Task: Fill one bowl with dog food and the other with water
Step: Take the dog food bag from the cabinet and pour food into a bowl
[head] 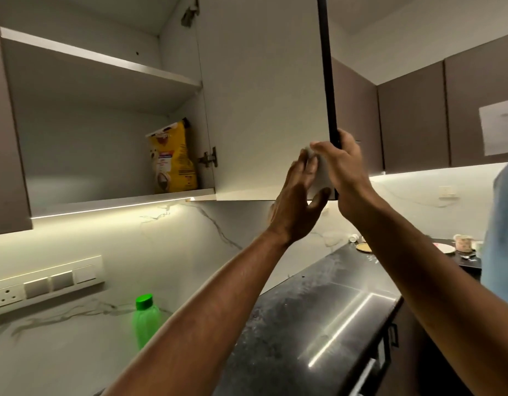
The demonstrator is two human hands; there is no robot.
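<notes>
Both bare forearms raised up and forward; left hand (297,201) open, palm flat, fingers (310,164) straight, thumb spread; right hand (345,172) just beside it, fingers curled round an edge; wrists near-level.

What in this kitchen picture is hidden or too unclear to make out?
- Bowls: none seen in the head view.
- Green bottle: lower part hidden by the left forearm.
- Yellow bag: print too small to read.
- Far counter items: small, partly hidden by a blue sleeve.
</notes>
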